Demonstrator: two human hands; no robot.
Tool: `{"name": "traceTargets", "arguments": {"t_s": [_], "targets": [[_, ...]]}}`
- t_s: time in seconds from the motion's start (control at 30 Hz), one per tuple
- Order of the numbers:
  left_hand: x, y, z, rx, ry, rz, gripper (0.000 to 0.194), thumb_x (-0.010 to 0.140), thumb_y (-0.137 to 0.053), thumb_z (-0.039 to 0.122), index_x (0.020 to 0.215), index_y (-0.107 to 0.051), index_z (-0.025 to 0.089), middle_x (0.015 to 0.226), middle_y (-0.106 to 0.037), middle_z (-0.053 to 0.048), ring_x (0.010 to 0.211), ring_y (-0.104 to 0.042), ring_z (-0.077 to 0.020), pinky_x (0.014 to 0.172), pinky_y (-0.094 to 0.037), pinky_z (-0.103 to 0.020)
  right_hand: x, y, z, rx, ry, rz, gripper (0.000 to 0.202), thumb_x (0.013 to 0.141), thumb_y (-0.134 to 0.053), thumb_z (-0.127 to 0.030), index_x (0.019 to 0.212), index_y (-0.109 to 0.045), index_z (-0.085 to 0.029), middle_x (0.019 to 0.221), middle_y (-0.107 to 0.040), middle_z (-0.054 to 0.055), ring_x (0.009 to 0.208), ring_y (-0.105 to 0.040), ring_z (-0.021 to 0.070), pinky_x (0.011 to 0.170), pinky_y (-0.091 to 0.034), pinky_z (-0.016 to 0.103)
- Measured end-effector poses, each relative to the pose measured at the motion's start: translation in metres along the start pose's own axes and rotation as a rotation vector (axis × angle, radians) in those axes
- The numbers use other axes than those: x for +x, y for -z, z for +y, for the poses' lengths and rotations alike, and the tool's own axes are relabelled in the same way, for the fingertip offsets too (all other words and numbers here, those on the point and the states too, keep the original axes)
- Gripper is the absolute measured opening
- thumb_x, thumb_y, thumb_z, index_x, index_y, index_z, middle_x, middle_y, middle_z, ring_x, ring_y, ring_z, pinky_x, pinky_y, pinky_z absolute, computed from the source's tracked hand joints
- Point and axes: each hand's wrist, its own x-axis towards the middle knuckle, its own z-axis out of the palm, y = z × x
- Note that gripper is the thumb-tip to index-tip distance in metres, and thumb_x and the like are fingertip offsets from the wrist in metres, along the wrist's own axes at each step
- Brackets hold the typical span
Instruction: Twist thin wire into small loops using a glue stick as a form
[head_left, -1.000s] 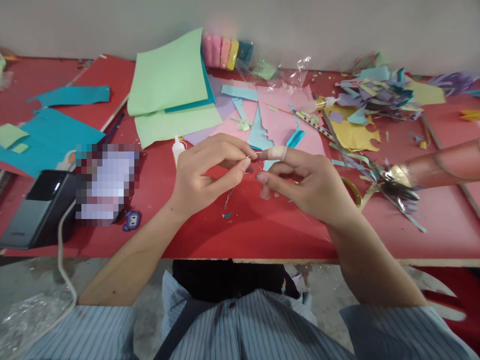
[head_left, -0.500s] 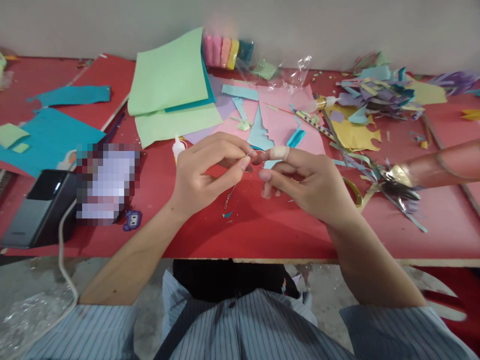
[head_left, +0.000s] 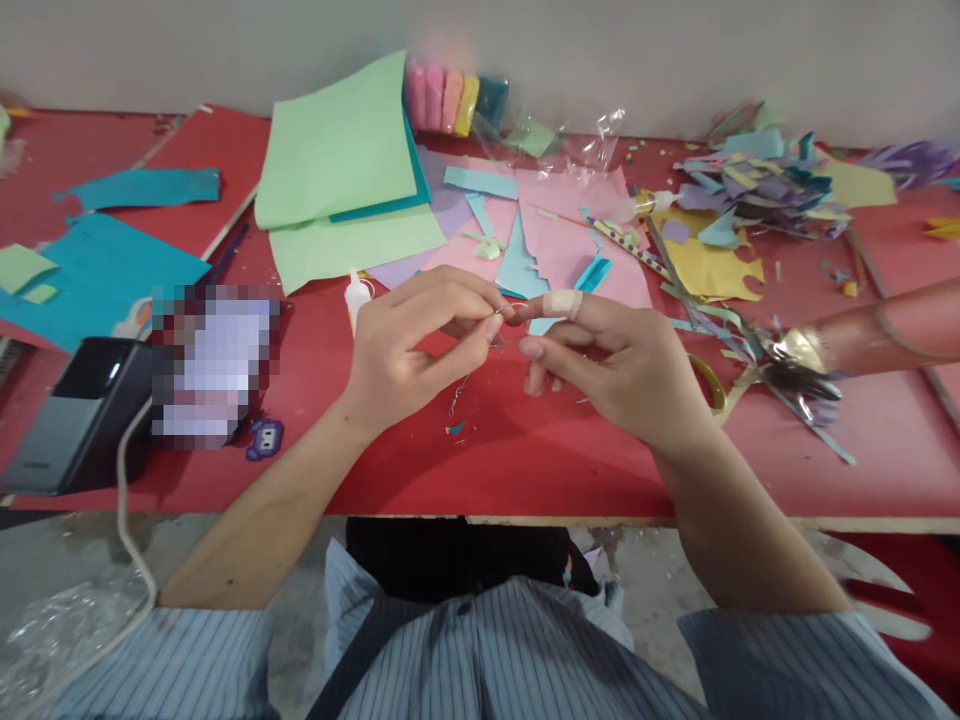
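Observation:
Above the red table, my left hand (head_left: 412, 345) is closed, with thumb and index finger pinching a thin, shiny wire loop (head_left: 516, 307). A short metal chain (head_left: 455, 398) hangs below those fingers and seems to belong to the loop; their join is hidden. My right hand (head_left: 611, 355) is opposite, its index fingertip touching the loop's right side. A beige bandage (head_left: 562, 304) wraps that finger. The right thumb stands apart from the index finger, and the other fingers curl loosely beneath.
Coloured paper sheets (head_left: 341, 150), clay sticks (head_left: 450, 100) and paper scraps (head_left: 765, 185) cover the back. A glue bottle (head_left: 358, 297) stands beyond my left hand. Left are a blurred phone (head_left: 217, 365) and a dark box-shaped device (head_left: 82, 420); right, a tape roll (head_left: 706, 383).
My hands hold almost the same position. The right index fingertip has shifted slightly left, closer to the left fingertips at the loop.

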Motion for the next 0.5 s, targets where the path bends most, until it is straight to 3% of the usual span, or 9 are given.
{"name": "traceTargets", "arguments": {"t_s": [0.5], "targets": [[-0.0043,-0.0018,-0.0009,-0.121,0.093,-0.005,0.012,0.095,-0.064,0.017,0.085,-0.068,0.021,0.09,-0.075,-0.003,0.084,-0.073,-0.014,0.06,-0.064,-0.022,-0.0016,-0.0008,0.0012,-0.005,0.02,0.017,0.024,0.094,-0.067,-0.046,0.112,-0.072,-0.029,0.063,-0.071,-0.004,0.055,-0.065,0.0136,0.058,-0.052,0.028]]}}
